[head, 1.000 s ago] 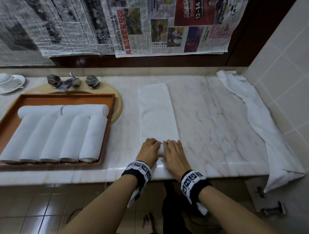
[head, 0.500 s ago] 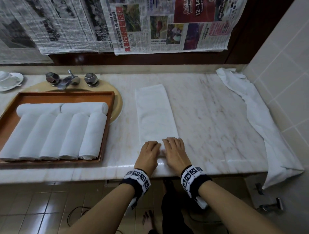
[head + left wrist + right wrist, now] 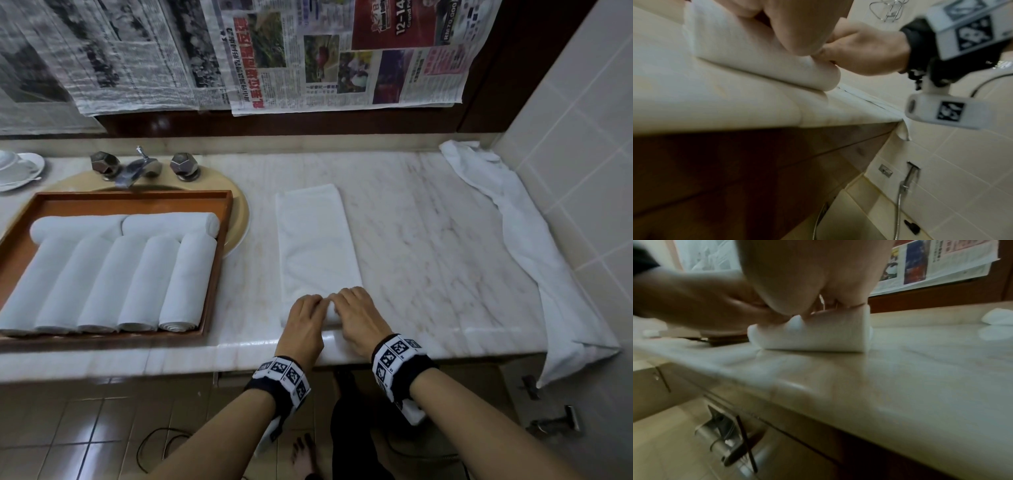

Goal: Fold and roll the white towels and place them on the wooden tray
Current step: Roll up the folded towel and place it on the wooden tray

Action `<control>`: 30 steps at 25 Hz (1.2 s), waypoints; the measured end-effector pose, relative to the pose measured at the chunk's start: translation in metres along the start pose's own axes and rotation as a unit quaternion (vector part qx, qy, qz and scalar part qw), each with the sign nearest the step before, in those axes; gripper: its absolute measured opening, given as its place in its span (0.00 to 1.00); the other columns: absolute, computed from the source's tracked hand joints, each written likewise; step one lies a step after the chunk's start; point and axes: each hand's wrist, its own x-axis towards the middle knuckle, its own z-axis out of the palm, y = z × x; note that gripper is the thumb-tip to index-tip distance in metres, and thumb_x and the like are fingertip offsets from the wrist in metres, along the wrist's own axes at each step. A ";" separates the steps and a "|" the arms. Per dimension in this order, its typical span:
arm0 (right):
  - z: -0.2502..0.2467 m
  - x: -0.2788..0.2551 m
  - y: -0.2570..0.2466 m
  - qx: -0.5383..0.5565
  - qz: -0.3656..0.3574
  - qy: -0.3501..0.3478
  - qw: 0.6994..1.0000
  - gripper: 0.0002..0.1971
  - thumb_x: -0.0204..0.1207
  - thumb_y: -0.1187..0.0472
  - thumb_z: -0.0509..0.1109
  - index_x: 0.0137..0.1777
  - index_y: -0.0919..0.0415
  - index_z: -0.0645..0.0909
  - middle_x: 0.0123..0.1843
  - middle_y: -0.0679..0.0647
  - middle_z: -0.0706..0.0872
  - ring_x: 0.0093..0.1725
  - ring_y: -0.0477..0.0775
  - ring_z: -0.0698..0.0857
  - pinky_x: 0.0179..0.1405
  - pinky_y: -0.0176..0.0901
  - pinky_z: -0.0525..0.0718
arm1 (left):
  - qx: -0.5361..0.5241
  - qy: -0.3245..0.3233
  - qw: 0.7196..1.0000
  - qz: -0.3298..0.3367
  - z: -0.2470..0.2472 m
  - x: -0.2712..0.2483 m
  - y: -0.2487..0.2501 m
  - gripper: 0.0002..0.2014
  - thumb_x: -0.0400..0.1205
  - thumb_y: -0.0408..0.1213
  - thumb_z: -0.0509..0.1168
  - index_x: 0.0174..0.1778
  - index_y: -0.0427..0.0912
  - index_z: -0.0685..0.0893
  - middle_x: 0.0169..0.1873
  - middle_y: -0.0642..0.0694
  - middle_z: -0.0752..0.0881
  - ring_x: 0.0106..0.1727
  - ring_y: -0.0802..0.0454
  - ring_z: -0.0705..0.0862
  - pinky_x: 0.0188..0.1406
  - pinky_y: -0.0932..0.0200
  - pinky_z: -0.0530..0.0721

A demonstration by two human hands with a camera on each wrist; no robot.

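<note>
Both hands, left hand [image 3: 303,322] and right hand [image 3: 359,317], curl, apparently gripping the folded towel's [image 3: 317,246] rolled near end.

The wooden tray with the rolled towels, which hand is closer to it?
Left. The left hand is on the towel on the side toward the wooden tray; the right hand sits beyond it.

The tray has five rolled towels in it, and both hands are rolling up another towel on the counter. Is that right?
Not quite. The tray holds seven rolled towels: five side by side and two laid across behind them, as the head view shows. The rest is right: the left hand and right hand are rolling the towel on the counter.
</note>
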 end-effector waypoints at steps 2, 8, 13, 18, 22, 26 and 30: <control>0.008 -0.006 -0.001 -0.038 0.007 0.023 0.999 0.20 0.73 0.65 0.56 0.65 0.66 0.77 0.57 0.59 0.81 0.57 0.61 0.78 0.69 0.59 0.71 | 0.011 -0.051 0.999 -0.006 -0.007 0.017 -0.003 0.24 0.65 0.18 0.66 0.59 0.33 0.83 0.52 0.38 0.83 0.54 0.41 0.79 0.57 0.52 0.78; -0.005 0.012 -0.002 -0.017 0.020 0.004 1.000 0.20 0.76 0.65 0.49 0.62 0.61 0.79 0.55 0.55 0.82 0.55 0.60 0.80 0.63 0.49 0.69 | 0.027 -0.043 0.998 -0.039 -0.016 0.030 0.003 0.22 0.73 0.22 0.60 0.64 0.32 0.80 0.57 0.37 0.81 0.57 0.40 0.77 0.62 0.51 0.76; -0.009 0.015 -0.006 -0.024 0.046 -0.009 0.999 0.18 0.79 0.67 0.54 0.65 0.63 0.78 0.60 0.57 0.81 0.60 0.60 0.78 0.66 0.50 0.72 | 0.028 0.007 0.999 0.019 -0.003 0.003 -0.001 0.30 0.64 0.19 0.64 0.65 0.32 0.76 0.58 0.34 0.80 0.60 0.41 0.73 0.68 0.52 0.69; 0.006 -0.001 -0.004 -0.052 0.030 -0.024 0.998 0.28 0.71 0.66 0.48 0.69 0.67 0.76 0.63 0.60 0.82 0.63 0.62 0.82 0.72 0.60 0.73 | 0.048 -0.097 0.994 -0.004 -0.019 0.046 -0.006 0.23 0.70 0.21 0.66 0.62 0.33 0.82 0.55 0.37 0.83 0.56 0.38 0.80 0.61 0.51 0.76; -0.011 0.022 0.004 0.012 0.005 -0.033 0.999 0.22 0.75 0.69 0.55 0.68 0.60 0.75 0.60 0.54 0.80 0.61 0.58 0.77 0.67 0.46 0.64 | 0.042 -0.027 0.998 -0.023 -0.013 0.022 0.003 0.26 0.70 0.20 0.59 0.67 0.30 0.77 0.62 0.34 0.79 0.63 0.38 0.75 0.71 0.51 0.70; -0.011 0.019 0.004 0.026 0.028 -0.024 0.999 0.18 0.80 0.68 0.58 0.68 0.61 0.76 0.63 0.55 0.80 0.63 0.58 0.76 0.68 0.48 0.69 | 0.051 -0.015 0.998 0.021 -0.006 0.002 0.002 0.28 0.67 0.21 0.53 0.65 0.28 0.78 0.61 0.32 0.80 0.64 0.36 0.74 0.73 0.47 0.67; 0.005 0.006 0.001 -0.053 0.016 0.019 0.998 0.25 0.72 0.65 0.58 0.69 0.68 0.76 0.65 0.62 0.81 0.63 0.63 0.80 0.69 0.58 0.78 | 0.064 -0.109 0.992 0.002 -0.024 0.047 -0.005 0.22 0.71 0.25 0.55 0.59 0.32 0.84 0.53 0.36 0.85 0.55 0.37 0.82 0.62 0.50 0.76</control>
